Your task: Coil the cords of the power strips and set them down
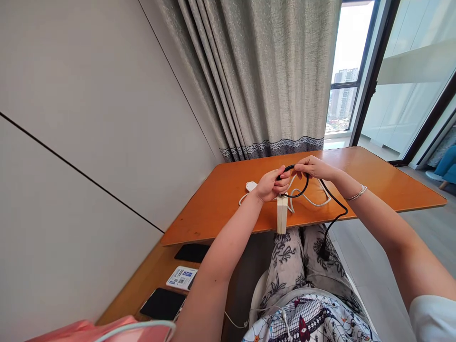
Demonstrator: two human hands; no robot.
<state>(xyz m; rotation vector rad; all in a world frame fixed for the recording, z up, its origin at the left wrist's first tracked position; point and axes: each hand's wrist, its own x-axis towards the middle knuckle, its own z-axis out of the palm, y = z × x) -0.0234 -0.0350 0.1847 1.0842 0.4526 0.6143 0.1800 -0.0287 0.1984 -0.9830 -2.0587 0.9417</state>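
Watching from the far end of this head camera, I am seeing both hands working a thin black rubber-sheathed cable (333, 202) just above a white oblong plastic power block (282, 216), which is resting on the orange wooden table (392, 185). The left hand (270, 185) is closing snugly around the cable just above and left of the block, where the strand seems to be crossing itself. The right hand (313, 167) is pinching the top of the same cable in a narrow fingertip grip, above and right of the block. To my eye, this looping is going best when the left hand is gripping the crossing firmly and the right is feeding slack in an even curve, without twisting the sheath. I am also thinking the hanging end's weight is pulling on the loop, so a steady pinch matters. The cable is looking glossy and supple. It is forming one small round loop between the hands, then snaking down to the right of the block and ending in a chunky black plug (323, 252) dangling below and right of it. A white cord (313, 203) is curling just behind and right of the block, close enough to tangle, so I am judging that holding the black strand above it is wise.
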